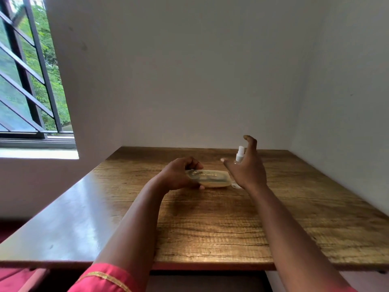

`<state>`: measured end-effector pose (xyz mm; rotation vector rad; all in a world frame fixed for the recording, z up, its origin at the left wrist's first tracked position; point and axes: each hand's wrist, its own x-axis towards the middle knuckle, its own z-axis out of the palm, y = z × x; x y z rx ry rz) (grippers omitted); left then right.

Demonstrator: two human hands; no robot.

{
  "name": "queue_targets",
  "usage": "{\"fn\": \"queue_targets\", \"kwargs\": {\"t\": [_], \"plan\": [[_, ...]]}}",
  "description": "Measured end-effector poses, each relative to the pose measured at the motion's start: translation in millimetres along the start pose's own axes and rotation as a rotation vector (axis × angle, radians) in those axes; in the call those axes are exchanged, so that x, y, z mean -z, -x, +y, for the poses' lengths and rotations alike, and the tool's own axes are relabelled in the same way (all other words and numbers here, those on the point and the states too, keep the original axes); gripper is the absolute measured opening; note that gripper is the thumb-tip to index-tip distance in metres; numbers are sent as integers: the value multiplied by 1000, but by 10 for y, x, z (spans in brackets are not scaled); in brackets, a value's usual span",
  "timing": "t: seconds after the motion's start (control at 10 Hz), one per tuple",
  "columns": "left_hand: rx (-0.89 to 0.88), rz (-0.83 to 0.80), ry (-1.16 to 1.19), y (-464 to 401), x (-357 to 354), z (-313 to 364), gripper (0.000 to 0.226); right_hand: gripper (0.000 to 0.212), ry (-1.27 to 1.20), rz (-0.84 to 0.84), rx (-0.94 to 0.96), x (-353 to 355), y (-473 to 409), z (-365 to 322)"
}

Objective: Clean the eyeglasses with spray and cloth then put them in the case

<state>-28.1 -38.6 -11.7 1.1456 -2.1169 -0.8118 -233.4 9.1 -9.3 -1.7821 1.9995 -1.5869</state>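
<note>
A translucent yellowish eyeglass case (212,178) lies shut on the wooden table (231,224) near its middle. My left hand (179,175) grips the case's left end, fingers over the top and thumb under the front edge. A small clear spray bottle (240,155) with a white nozzle stands upright just behind the case's right end. My right hand (246,165) hovers in front of the bottle with fingers spread and holds nothing. Something dark shows faintly inside the case. No cloth is visible.
White walls close the table in at the back and on the right. A barred window (27,76) is at the left above a sill. The table's near edge runs across the bottom of the view.
</note>
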Motion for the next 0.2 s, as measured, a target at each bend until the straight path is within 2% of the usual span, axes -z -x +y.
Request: {"fn": "queue_targets", "kwargs": {"t": [0.1, 0.2], "plan": [[-3, 94, 53, -4, -38, 19, 48, 72, 42, 132, 101, -22, -5, -13], [-64, 307, 45, 22, -79, 107, 52, 60, 102, 268, 178, -40, -17, -32]]}}
